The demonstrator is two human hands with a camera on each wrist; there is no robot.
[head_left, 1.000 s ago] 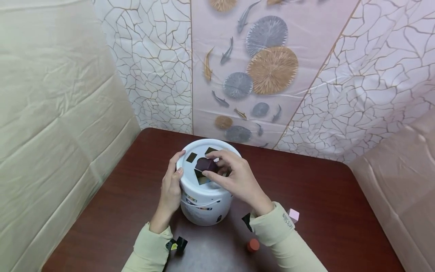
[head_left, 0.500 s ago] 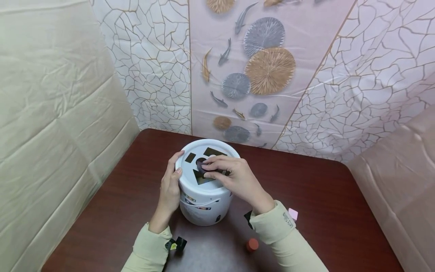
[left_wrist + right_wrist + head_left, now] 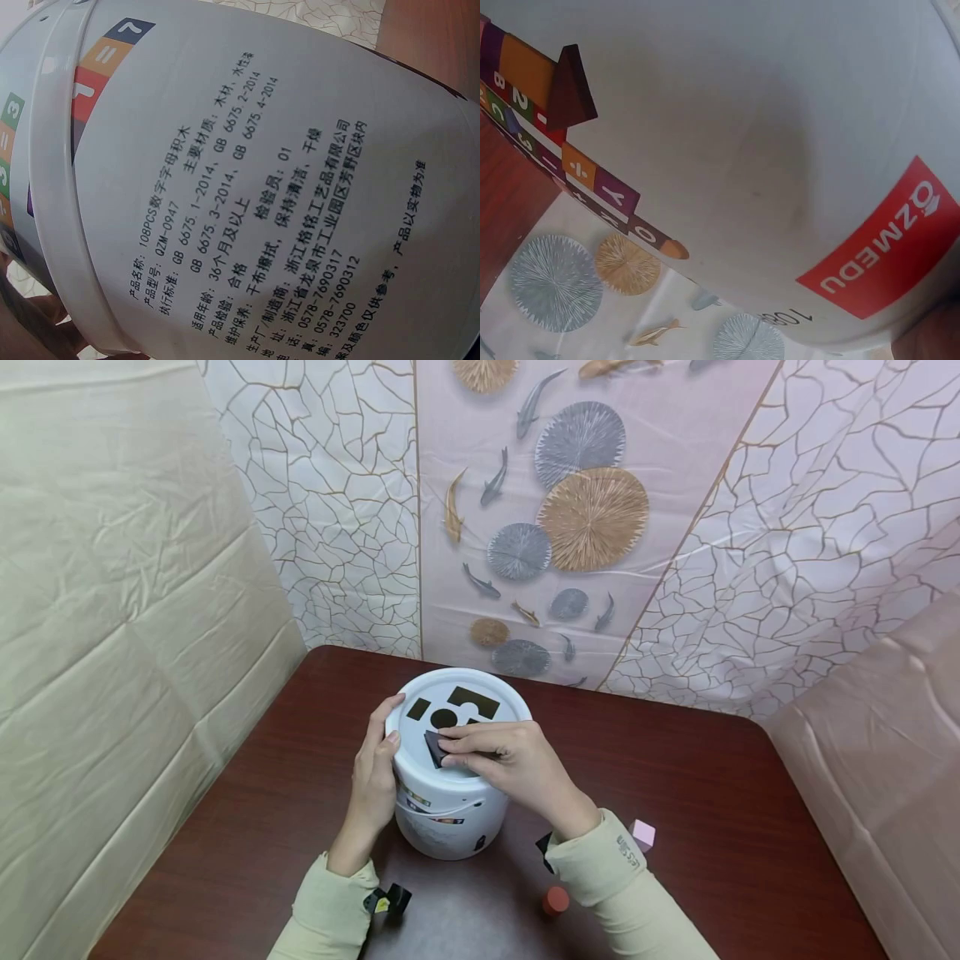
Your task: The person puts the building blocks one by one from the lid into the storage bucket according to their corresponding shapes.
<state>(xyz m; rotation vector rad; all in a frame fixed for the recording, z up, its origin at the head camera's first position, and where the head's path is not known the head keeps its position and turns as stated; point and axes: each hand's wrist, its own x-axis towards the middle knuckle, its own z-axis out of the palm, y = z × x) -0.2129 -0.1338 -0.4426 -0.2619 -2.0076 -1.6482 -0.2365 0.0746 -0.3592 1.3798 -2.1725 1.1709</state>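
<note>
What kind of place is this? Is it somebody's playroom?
Probably a small play corner set up at a table, though I can't be sure. A white shape-sorter bucket stands on a dark wooden table, loose toy blocks like a pink cube lie nearby, and cloth sheets with fish patterns hang behind.

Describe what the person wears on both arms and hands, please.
Both arms are in pale green long sleeves. The right sleeve has small dark lettering near its cuff. A black strap with a yellow mark sits at the left sleeve cuff. Both hands are bare.
</note>
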